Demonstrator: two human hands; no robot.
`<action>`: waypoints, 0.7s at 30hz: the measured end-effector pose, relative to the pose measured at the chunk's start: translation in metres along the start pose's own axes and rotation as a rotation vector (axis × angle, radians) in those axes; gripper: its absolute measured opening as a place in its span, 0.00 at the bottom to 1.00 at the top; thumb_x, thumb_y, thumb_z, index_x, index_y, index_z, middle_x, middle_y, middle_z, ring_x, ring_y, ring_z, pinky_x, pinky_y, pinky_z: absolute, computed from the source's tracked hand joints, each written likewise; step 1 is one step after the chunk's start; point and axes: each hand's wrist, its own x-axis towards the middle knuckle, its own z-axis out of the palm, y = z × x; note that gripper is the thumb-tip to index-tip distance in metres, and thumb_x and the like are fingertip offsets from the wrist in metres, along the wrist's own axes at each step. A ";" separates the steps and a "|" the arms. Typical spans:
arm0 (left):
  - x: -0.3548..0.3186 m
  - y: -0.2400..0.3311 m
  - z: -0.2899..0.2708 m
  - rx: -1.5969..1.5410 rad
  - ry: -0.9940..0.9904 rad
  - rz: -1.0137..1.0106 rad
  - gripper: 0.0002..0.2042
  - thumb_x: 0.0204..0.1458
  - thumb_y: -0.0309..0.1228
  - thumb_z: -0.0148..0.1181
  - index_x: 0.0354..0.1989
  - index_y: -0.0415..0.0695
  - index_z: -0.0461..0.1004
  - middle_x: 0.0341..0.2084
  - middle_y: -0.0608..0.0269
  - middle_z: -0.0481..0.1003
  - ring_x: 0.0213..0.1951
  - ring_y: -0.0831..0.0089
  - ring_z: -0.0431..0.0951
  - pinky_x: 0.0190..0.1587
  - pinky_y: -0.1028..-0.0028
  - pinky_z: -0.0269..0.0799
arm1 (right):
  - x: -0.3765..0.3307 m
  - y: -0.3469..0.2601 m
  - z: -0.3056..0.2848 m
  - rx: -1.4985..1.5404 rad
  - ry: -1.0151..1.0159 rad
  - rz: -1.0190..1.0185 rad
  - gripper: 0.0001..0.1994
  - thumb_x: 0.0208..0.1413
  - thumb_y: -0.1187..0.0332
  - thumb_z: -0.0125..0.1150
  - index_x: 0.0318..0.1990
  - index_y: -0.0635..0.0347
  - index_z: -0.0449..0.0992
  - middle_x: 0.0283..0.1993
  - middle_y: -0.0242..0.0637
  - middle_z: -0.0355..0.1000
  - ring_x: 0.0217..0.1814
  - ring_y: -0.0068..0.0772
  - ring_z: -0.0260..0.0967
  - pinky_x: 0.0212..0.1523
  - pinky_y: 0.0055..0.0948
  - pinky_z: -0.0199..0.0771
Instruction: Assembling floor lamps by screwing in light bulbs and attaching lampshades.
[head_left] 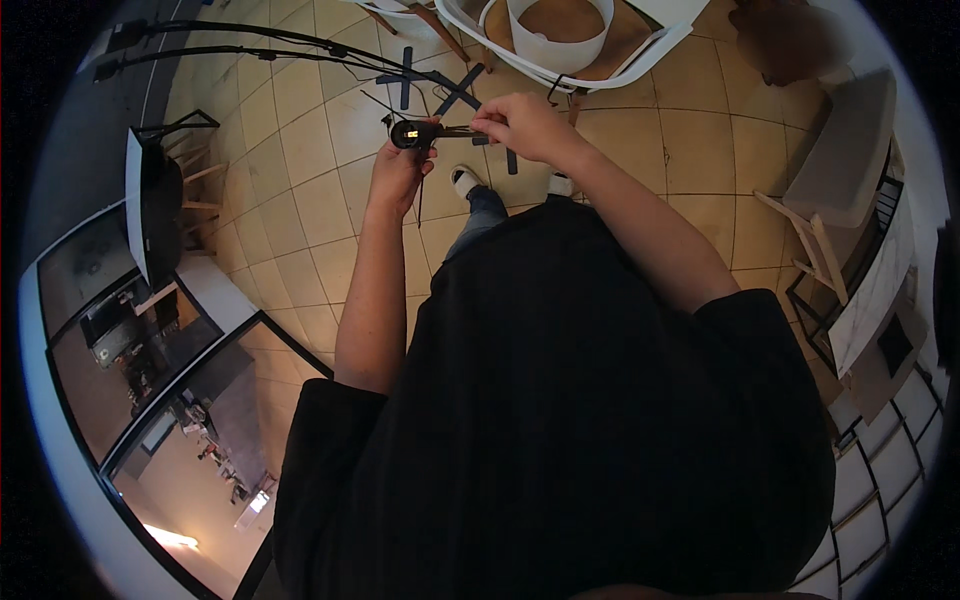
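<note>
The person stands over a tiled floor and holds a small dark device out in front of the chest, well above the floor. The left hand is wrapped around its round black body, fingers closed on it, with a small lit yellow spot showing on the face. A thin dark cord hangs down from the device past the left wrist. The right hand comes in from the other side, its fingertips pinched shut on a slim dark stem that sticks out of the body toward the right.

The device looks light and rigid, easily carried in one hand; the thin stem seems the weaker part, so the round body is the safer place to hold, as the left hand does. Its exact kind is too small to tell.

Beyond the hands lies a dark cross-shaped stand base, and a white chair stands further off.
</note>
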 end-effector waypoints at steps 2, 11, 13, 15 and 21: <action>-0.001 0.000 -0.003 0.005 -0.013 0.003 0.18 0.56 0.14 0.45 0.51 0.40 0.75 0.48 0.64 0.77 0.29 0.81 0.72 0.28 0.84 0.64 | 0.011 0.002 0.006 -0.042 -0.025 -0.001 0.12 0.59 0.61 0.60 0.39 0.60 0.82 0.28 0.39 0.78 0.28 0.35 0.76 0.34 0.34 0.72; -0.002 -0.007 -0.010 0.014 -0.015 0.016 0.14 0.60 0.21 0.49 0.51 0.41 0.75 0.48 0.65 0.78 0.30 0.81 0.72 0.29 0.83 0.65 | 0.033 -0.003 0.013 -0.186 -0.157 0.031 0.11 0.58 0.60 0.60 0.37 0.57 0.82 0.25 0.36 0.78 0.27 0.35 0.75 0.34 0.35 0.72; -0.003 -0.009 -0.014 -0.004 -0.023 0.019 0.13 0.60 0.22 0.49 0.51 0.42 0.75 0.49 0.65 0.78 0.30 0.81 0.72 0.29 0.83 0.65 | 0.035 -0.008 0.008 -0.197 -0.204 0.075 0.10 0.58 0.60 0.61 0.38 0.56 0.82 0.25 0.35 0.78 0.28 0.36 0.75 0.34 0.36 0.73; -0.002 -0.011 -0.018 -0.023 -0.032 0.024 0.12 0.61 0.23 0.50 0.51 0.42 0.75 0.49 0.66 0.78 0.30 0.81 0.72 0.29 0.82 0.65 | 0.035 -0.017 0.003 -0.224 -0.213 0.036 0.10 0.58 0.62 0.60 0.37 0.59 0.82 0.24 0.36 0.77 0.26 0.33 0.74 0.33 0.34 0.72; -0.002 -0.011 -0.019 -0.021 -0.037 0.007 0.11 0.63 0.27 0.51 0.51 0.42 0.75 0.49 0.66 0.78 0.30 0.81 0.72 0.29 0.83 0.65 | 0.039 -0.020 0.002 -0.263 -0.229 0.013 0.10 0.59 0.65 0.59 0.37 0.62 0.82 0.23 0.37 0.76 0.26 0.30 0.74 0.33 0.30 0.72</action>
